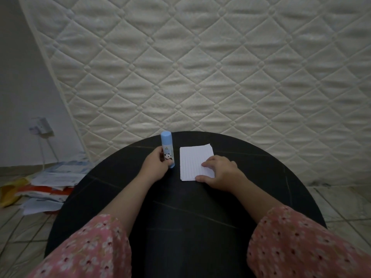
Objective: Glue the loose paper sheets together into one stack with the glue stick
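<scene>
Left hand [155, 167] grips glue stick [167, 149]; right hand [219, 173] on paper sheets [192, 159].

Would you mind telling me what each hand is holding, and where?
The left hand grips the glue stick around its lower body. The right hand holds nothing, resting on the paper sheets.

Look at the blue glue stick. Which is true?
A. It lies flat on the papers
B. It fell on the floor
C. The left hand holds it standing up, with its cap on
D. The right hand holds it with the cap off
C: the left hand grips the glue stick upright on the dark table, its blue cap in place, while the right hand rests on the paper sheets.
</scene>
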